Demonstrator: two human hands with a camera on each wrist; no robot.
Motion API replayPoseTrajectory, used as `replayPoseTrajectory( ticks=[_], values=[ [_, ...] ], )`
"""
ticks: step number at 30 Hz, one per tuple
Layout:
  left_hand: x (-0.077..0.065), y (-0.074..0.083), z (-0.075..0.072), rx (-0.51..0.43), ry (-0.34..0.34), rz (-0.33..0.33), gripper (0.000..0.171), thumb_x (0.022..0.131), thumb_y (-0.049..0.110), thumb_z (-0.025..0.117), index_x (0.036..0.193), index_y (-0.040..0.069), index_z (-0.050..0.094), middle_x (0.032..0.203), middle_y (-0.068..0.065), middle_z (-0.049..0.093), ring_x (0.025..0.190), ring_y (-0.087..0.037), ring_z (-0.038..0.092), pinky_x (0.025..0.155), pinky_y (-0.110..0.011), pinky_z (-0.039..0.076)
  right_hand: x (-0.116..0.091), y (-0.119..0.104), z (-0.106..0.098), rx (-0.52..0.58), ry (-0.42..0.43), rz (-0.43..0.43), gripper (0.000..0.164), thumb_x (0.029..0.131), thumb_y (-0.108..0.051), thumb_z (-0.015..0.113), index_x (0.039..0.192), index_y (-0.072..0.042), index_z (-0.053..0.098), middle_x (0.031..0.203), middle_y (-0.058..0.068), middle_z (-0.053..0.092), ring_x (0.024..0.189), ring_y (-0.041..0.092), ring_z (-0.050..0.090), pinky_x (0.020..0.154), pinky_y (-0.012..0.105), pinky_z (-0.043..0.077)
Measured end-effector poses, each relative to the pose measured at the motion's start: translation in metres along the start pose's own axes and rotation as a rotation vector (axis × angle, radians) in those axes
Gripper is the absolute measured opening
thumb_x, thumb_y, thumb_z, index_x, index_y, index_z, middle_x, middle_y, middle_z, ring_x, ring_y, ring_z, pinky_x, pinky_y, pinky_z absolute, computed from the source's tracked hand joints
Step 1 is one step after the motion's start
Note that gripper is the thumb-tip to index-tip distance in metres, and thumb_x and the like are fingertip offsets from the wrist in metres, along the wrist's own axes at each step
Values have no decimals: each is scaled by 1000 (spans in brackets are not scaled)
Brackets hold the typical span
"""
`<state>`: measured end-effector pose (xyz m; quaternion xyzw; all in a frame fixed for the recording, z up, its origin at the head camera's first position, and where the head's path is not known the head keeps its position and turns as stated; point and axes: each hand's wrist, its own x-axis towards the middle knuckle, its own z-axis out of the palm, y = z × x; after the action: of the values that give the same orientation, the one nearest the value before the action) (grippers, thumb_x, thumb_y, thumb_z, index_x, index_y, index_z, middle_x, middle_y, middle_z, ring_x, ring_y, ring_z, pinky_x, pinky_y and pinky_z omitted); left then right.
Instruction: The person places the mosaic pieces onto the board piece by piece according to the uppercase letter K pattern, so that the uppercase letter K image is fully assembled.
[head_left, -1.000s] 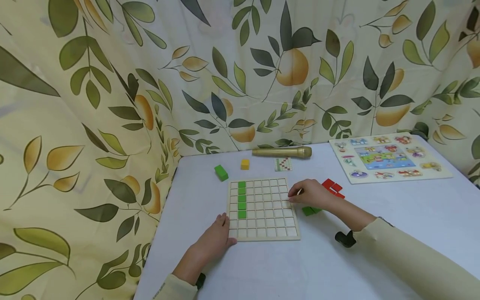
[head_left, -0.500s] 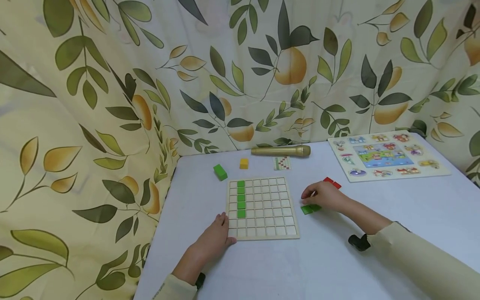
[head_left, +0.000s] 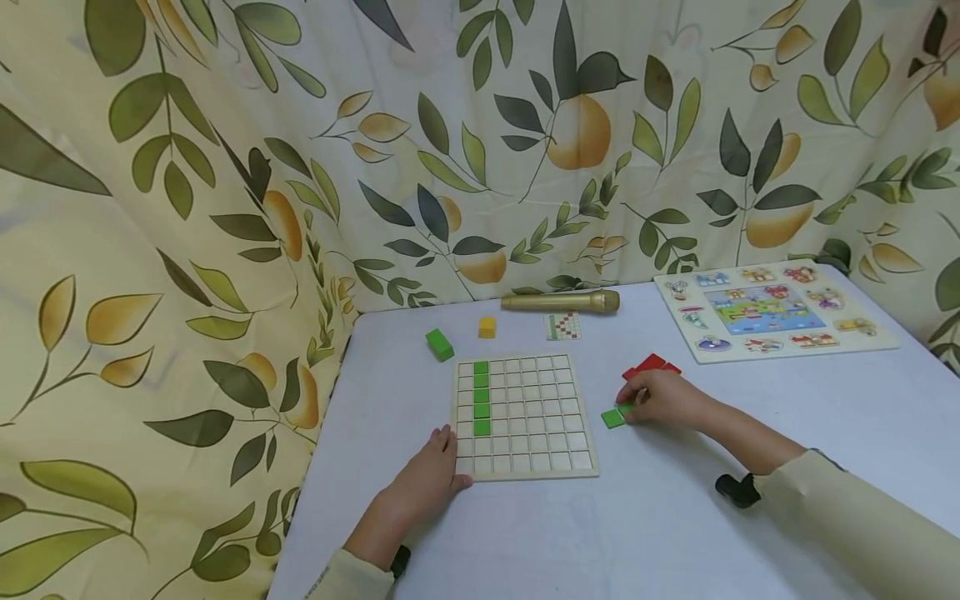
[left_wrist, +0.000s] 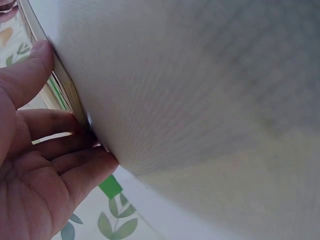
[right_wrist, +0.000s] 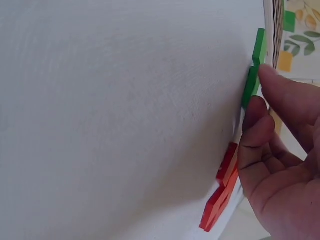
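A pale wooden grid board [head_left: 525, 477] lies flat on the table, with several green squares [head_left: 482, 396] lined up in its second column. My left hand [head_left: 426, 471] rests at the board's lower left corner, fingers along the left edge and thumb at the front edge. To the right of the board, my right hand [head_left: 663, 398] pinches a green tile [right_wrist: 249, 86] between thumb and index finger, low over the table. Another green tile [head_left: 612, 419] lies just beside it. Red tiles [head_left: 654, 363] lie behind the right hand, partly hidden by it.
Behind the board are a green block [head_left: 440, 344], a yellow block [head_left: 487, 327], a small pattern card [head_left: 563, 326] and a gold microphone [head_left: 560, 302]. At the back right lies a picture puzzle board [head_left: 776, 311]. A leaf-patterned curtain [head_left: 420, 125] borders the table.
My right hand has moved from the board's right edge, rightward to the green tiles, and now pinches one. The left hand has stayed at the board's corner.
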<state>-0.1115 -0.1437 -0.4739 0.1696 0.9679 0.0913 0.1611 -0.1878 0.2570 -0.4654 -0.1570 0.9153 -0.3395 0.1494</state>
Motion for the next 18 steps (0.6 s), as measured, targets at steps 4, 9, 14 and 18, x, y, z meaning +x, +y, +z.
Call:
replayPoseTrajectory(
  ticks=[4, 9, 14, 18],
  values=[
    [-1, 1, -1, -5, 4, -1, 80, 96, 39, 67, 149, -13, 36, 158, -27, 32, 147, -38, 30, 114, -45, 35, -1, 0, -1, -19, -11, 15, 28, 80, -10, 85, 106, -7, 77, 99, 1, 70, 87, 21, 56, 71, 31, 52],
    [-2, 2, -1, -4, 12, 0, 80, 95, 38, 68, 148, -13, 36, 157, -27, 32, 147, -38, 30, 113, -45, 36, 0, 0, -1, -42, -20, 24, 29, 79, -10, 86, 105, -7, 77, 97, 2, 69, 87, 21, 57, 70, 30, 53],
    [-1, 2, -1, 5, 6, -6, 81, 95, 39, 67, 149, -12, 36, 158, -26, 32, 147, -37, 30, 114, -44, 36, 0, 1, -2, -38, -19, 14, 24, 78, -10, 87, 99, -10, 76, 91, -1, 67, 86, 21, 56, 70, 32, 52],
    [-1, 1, -1, -7, 4, -12, 80, 96, 39, 67, 149, -12, 35, 158, -25, 31, 148, -37, 29, 114, -44, 35, 0, 2, -4, -40, -32, -20, 17, 81, -10, 84, 95, -13, 75, 87, -4, 66, 85, 20, 56, 72, 33, 51]
  ],
)
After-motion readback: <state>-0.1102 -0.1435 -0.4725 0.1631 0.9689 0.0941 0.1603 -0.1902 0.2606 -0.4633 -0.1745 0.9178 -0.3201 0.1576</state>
